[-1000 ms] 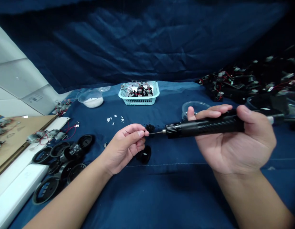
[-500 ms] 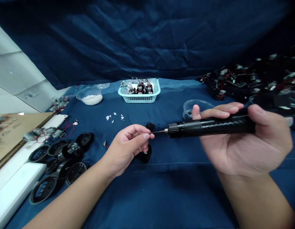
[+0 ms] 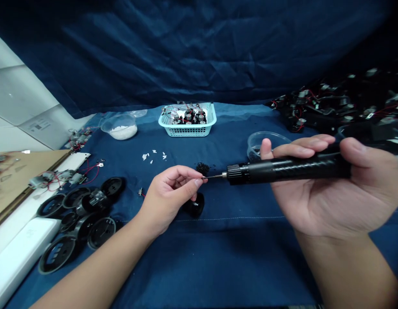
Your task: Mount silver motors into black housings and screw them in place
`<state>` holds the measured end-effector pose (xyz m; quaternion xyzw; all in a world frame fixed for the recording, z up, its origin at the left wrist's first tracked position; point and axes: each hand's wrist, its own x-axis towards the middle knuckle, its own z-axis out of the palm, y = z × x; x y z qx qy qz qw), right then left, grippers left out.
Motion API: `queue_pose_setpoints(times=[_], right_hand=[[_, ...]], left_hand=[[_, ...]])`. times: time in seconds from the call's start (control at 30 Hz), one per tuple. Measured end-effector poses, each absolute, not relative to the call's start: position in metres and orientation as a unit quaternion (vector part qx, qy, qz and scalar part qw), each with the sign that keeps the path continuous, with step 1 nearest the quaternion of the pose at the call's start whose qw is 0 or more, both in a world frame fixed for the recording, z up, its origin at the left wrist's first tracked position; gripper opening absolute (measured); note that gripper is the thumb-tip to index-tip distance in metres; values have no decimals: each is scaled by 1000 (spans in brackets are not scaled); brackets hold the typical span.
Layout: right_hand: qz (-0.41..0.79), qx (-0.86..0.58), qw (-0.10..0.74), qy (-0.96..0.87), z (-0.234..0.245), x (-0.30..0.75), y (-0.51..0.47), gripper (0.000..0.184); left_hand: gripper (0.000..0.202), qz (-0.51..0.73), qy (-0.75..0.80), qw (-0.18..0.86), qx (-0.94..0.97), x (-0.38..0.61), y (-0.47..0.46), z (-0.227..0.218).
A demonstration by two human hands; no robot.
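Note:
A black electric screwdriver (image 3: 282,169) lies level across my right hand (image 3: 337,193), gripped between thumb and fingers, its bit pointing left. My left hand (image 3: 173,195) pinches with thumb and forefinger at the tip of the thin bit (image 3: 214,176). Whatever small piece sits at that tip is too small to make out. Below the left fingers, a round black part (image 3: 196,207) rests on the blue cloth, partly hidden by the hand. Just behind the bit is a little heap of tiny dark screws (image 3: 202,168).
A light blue basket (image 3: 187,130) holds motors with red wires. Small white pieces (image 3: 153,156) lie near a clear bowl of white bits (image 3: 120,128). Black round housings (image 3: 73,214) and a white box (image 3: 25,257) stand left. Another clear bowl (image 3: 268,139) and piled wired parts (image 3: 330,105) are right.
The right hand and the screwdriver's rear end have shifted slightly right. The left fingers still pinch at the bit's tip, a little more closed.

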<state>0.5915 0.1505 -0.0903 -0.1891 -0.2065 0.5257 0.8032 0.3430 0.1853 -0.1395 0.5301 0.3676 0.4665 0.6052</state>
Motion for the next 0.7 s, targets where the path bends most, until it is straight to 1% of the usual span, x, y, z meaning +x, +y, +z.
queue_pose_setpoints(times=[0.1,0.27,0.33,0.43,0.6,0.7], right_hand=[[528,-193,799,-213,-91,591,150,20],[514,-213,800,-225,-90,589,149,18],[524,-216,795,-218,-91,589,149,15],[534,-218,790,-208,-92,591,150,15],[524,-216,799,-201,-92,592,151,17],[529,-215,797,-194,-91,594,151,17]], left_hand=[[10,469,390,563,558,344,182,-137],[6,478,443,412,637,345,176,-134],[8,482,439,378,658,345,175,-135],[11,485,425,362,673,345,175,-137],[32,471,393,375,695,346,177,-141],[40,450,370,370,724,340,181,-138]])
